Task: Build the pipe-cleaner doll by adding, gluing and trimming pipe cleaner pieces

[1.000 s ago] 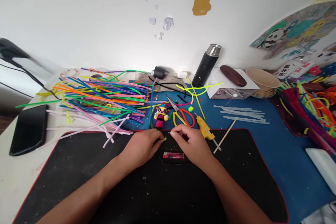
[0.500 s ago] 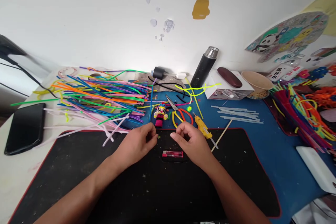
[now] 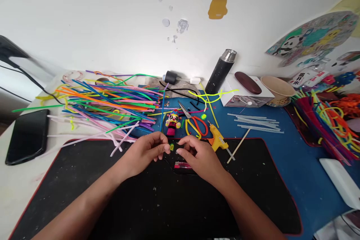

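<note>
My left hand [image 3: 147, 152] pinches a small yellow-green coil [image 3: 171, 146] between thumb and forefinger, over the black mat [image 3: 157, 202]. Facing it is my right hand [image 3: 198, 153], its thumb and forefinger apart and nothing seen between them. A pink lighter [image 3: 182, 165] lies on the mat, partly behind the right hand. Just beyond the hands stands a small pipe-cleaner figure [image 3: 172, 123] with a colourful head and magenta base. Scissors [image 3: 196, 123] with orange and yellow handles lie beside it. Another bright green-yellow piece [image 3: 203, 116] rests near their handles.
A pile of coloured pipe cleaners [image 3: 112, 101] spreads at the left, near a black phone [image 3: 27, 137]. On the right are a yellow glue gun [image 3: 218, 138], glue sticks [image 3: 258, 123] and a thin wooden stick [image 3: 239, 146]. A black thermos [image 3: 221, 71] stands behind.
The green coil now shows at my left fingertips. My right hand has moved slightly left, nearer to it, and its thumb and forefinger have stretched out. The view has shifted a little.
</note>
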`<state>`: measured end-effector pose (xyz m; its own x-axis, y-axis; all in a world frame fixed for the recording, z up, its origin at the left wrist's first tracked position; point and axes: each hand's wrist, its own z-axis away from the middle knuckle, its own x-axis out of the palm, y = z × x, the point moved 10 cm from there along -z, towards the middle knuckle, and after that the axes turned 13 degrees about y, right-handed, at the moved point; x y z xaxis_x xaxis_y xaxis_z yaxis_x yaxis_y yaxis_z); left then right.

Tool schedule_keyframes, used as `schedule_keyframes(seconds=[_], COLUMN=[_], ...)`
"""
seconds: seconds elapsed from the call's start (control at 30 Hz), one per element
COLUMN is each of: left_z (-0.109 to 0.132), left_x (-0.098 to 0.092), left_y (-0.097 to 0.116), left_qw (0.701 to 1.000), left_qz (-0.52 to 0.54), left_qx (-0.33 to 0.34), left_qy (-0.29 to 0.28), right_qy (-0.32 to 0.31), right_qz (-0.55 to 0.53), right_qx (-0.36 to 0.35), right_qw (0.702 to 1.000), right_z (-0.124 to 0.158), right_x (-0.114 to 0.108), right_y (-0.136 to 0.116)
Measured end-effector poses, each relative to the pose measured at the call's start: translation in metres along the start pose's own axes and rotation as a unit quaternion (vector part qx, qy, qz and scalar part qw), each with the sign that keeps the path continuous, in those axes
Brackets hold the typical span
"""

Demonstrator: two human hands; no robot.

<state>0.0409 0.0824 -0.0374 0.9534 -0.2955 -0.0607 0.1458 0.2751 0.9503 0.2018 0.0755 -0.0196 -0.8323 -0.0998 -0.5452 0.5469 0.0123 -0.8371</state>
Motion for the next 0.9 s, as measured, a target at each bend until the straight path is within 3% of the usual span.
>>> schedule_keyframes(seconds=[0.37, 0.53, 0.67, 0.9], left_z=[0.006, 0.007, 0.006, 0.007], left_x=[0.003, -0.011, -0.021, -0.010], left_y=[0.011, 0.015, 0.021, 0.022], left_qw=[0.999, 0.995, 0.981, 0.974], left_qz=[0.042, 0.084, 0.184, 0.224], left_qx=[0.009, 0.027, 0.038, 0.024], left_qy=[-0.005, 0.037, 0.055, 0.027], right_qy=[-0.049, -0.032, 0.004, -0.013], right_qz=[0.025, 0.005, -0.023, -0.062], right_qx=[-0.039, -0.064, -0.045, -0.031], right_qw=[0.998, 0.997, 0.999, 0.998], right_z=[0.002, 0.003, 0.003, 0.005], right_x=[0.024, 0.018, 0.008, 0.018], right_y=[-0.016, -0.022, -0.016, -0.016])
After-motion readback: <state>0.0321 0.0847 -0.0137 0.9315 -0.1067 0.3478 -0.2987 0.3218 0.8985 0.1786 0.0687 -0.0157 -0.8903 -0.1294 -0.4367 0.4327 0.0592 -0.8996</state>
